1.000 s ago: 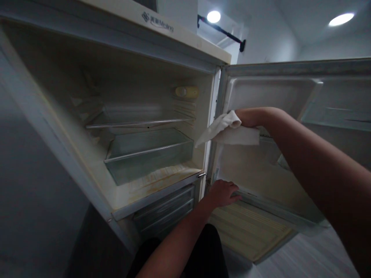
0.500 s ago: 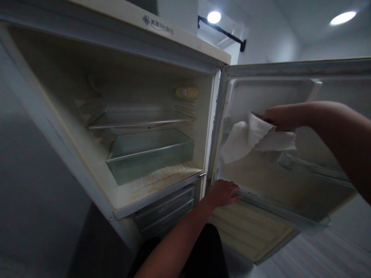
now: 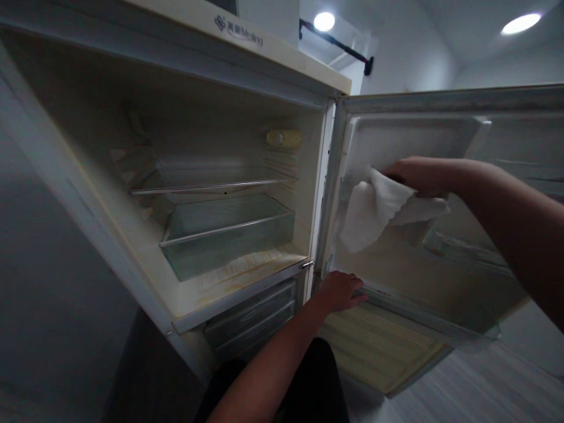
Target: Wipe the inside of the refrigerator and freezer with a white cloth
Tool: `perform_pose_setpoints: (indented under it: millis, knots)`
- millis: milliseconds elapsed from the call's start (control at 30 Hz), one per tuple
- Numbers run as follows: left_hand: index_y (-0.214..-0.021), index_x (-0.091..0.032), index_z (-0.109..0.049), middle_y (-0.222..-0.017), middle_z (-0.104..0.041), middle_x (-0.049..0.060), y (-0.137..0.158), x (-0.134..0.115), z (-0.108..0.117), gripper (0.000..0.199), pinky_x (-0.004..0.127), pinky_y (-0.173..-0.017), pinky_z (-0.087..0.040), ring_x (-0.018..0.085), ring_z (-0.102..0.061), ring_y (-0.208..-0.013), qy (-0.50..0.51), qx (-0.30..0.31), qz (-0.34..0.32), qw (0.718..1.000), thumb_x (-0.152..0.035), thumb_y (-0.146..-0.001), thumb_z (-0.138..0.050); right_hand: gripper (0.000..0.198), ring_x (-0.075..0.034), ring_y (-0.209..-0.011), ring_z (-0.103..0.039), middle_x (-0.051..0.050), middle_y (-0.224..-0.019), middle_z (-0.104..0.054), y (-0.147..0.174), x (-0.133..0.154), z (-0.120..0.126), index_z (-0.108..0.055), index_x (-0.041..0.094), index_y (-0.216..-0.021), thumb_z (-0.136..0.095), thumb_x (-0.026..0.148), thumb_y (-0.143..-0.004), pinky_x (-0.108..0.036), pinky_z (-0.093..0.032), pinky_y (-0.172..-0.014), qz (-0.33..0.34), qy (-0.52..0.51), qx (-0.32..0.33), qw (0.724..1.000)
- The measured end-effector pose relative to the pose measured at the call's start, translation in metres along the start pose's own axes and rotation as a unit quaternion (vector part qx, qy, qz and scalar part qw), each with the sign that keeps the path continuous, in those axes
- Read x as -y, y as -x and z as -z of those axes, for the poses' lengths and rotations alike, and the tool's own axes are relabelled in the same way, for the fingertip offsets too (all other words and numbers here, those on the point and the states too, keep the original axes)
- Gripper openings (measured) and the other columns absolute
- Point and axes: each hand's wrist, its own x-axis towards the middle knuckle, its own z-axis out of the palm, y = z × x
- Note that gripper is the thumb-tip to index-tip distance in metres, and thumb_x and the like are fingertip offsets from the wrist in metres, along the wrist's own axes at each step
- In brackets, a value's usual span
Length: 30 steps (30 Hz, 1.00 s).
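Note:
A white cloth, crumpled with its lower end hanging loose, is pinched in my right hand. It lies close against the inner panel of the open refrigerator door; the fingertips are partly hidden behind the folds. My left hand rests at the lower door bin, near the hinge side, with its fingers stretched and the thumb apart. Left of both hands stands the open refrigerator, with a glass shelf and a clear greenish drawer inside.
Yellow-brown stains mark the compartment floor. Another clear door bin sits beneath my right forearm. Below are freezer drawers and an open lower door with a yellowed, ribbed inner panel. My knee is close to the front.
My right hand has shifted slightly left with the cloth along the door panel. The left hand stays at the lower door bin.

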Motion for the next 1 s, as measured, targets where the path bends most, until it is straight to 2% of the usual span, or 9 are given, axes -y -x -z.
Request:
perform_pose_setpoints:
  millis: [100, 133, 233, 333, 400, 467, 600, 767, 1000]
  knots:
    - [-0.120, -0.021, -0.066, -0.114, -0.074, 0.006, 0.000, 0.000, 0.002, 0.048, 0.040, -0.088, -0.054, 0.026, -0.072, -0.105, -0.003, 0.004, 0.003, 1.000, -0.061, -0.100, -0.048, 0.021, -0.017, -0.083, -0.066, -0.013, -0.102, -0.075, 0.001, 0.034, -0.006, -0.071, 0.010, -0.110, -0.057, 0.012, -0.094, -0.027, -0.040, -0.075, 0.063, 0.041, -0.013, 0.997]
    - [-0.120, -0.021, -0.066, -0.115, -0.075, 0.006, 0.000, -0.001, 0.003, 0.049, 0.039, -0.088, -0.054, 0.025, -0.072, -0.105, -0.003, 0.006, 0.003, 1.000, -0.062, -0.100, -0.048, 0.026, -0.019, -0.087, -0.066, -0.014, -0.105, -0.074, 0.001, 0.044, -0.010, -0.069, 0.009, -0.113, -0.047, 0.018, -0.101, -0.030, -0.040, -0.079, 0.076, 0.057, -0.041, 0.995]
    - [-0.120, -0.022, -0.066, -0.116, -0.075, 0.005, 0.000, -0.002, 0.005, 0.049, 0.038, -0.089, -0.053, 0.025, -0.072, -0.106, -0.004, 0.012, 0.003, 1.000, -0.062, -0.100, -0.047, 0.042, -0.028, -0.105, -0.065, -0.020, -0.118, -0.069, -0.002, 0.069, -0.027, -0.065, 0.009, -0.118, -0.040, 0.040, -0.105, -0.038, -0.041, -0.094, 0.103, 0.134, -0.129, 0.977]
    - [-0.121, -0.022, -0.066, -0.116, -0.074, 0.005, 0.000, -0.002, 0.006, 0.049, 0.038, -0.089, -0.053, 0.025, -0.071, -0.108, -0.005, 0.016, 0.005, 1.000, -0.062, -0.101, -0.047, 0.055, -0.032, -0.101, -0.067, -0.023, -0.117, -0.068, -0.009, 0.089, -0.041, -0.058, 0.008, -0.128, -0.055, 0.052, -0.096, -0.038, -0.045, -0.086, 0.023, 0.175, -0.137, 0.975]
    - [-0.120, -0.022, -0.066, -0.116, -0.075, 0.006, 0.001, -0.002, 0.005, 0.048, 0.038, -0.089, -0.053, 0.025, -0.071, -0.108, -0.006, 0.017, 0.007, 1.000, -0.061, -0.101, -0.047, 0.054, -0.030, -0.094, -0.069, -0.023, -0.113, -0.069, -0.013, 0.100, -0.047, -0.053, 0.008, -0.135, -0.053, 0.046, -0.097, -0.035, -0.046, -0.077, -0.045, 0.176, -0.130, 0.975]
    - [-0.119, -0.022, -0.066, -0.116, -0.074, 0.005, 0.001, -0.001, 0.005, 0.047, 0.038, -0.089, -0.053, 0.025, -0.071, -0.108, -0.005, 0.018, 0.006, 1.000, -0.061, -0.101, -0.048, 0.049, -0.030, -0.093, -0.069, -0.024, -0.113, -0.069, -0.014, 0.106, -0.050, -0.051, 0.009, -0.137, -0.048, 0.039, -0.099, -0.033, -0.045, -0.074, -0.080, 0.176, -0.130, 0.972]
    - [-0.121, -0.023, -0.065, -0.119, -0.074, 0.004, 0.002, 0.000, 0.005, 0.049, 0.037, -0.089, -0.053, 0.025, -0.071, -0.109, -0.003, 0.019, 0.001, 1.000, -0.062, -0.101, -0.044, 0.041, -0.028, -0.092, -0.069, -0.021, -0.112, -0.069, -0.005, 0.105, -0.050, -0.049, 0.013, -0.138, -0.041, 0.027, -0.100, -0.031, -0.043, -0.073, -0.084, 0.186, -0.122, 0.971]
    - [-0.121, -0.023, -0.065, -0.118, -0.074, 0.005, 0.002, -0.001, 0.005, 0.047, 0.036, -0.091, -0.052, 0.024, -0.071, -0.109, -0.003, 0.017, 0.004, 1.000, -0.061, -0.101, -0.046, 0.039, -0.024, -0.086, -0.066, -0.019, -0.114, -0.067, 0.023, 0.084, -0.052, -0.051, 0.015, -0.134, -0.035, 0.018, -0.099, -0.029, -0.040, -0.068, -0.076, 0.225, -0.142, 0.961]
    - [-0.107, -0.021, -0.067, -0.110, -0.075, 0.005, 0.000, -0.003, 0.003, 0.047, 0.037, -0.087, -0.052, 0.024, -0.072, -0.103, -0.006, 0.009, 0.004, 1.000, -0.062, -0.101, -0.045, 0.045, -0.029, -0.090, -0.061, -0.020, -0.112, -0.064, 0.064, 0.049, -0.063, -0.052, 0.013, -0.134, -0.019, 0.017, -0.104, -0.036, -0.037, -0.068, -0.070, 0.344, -0.196, 0.916]
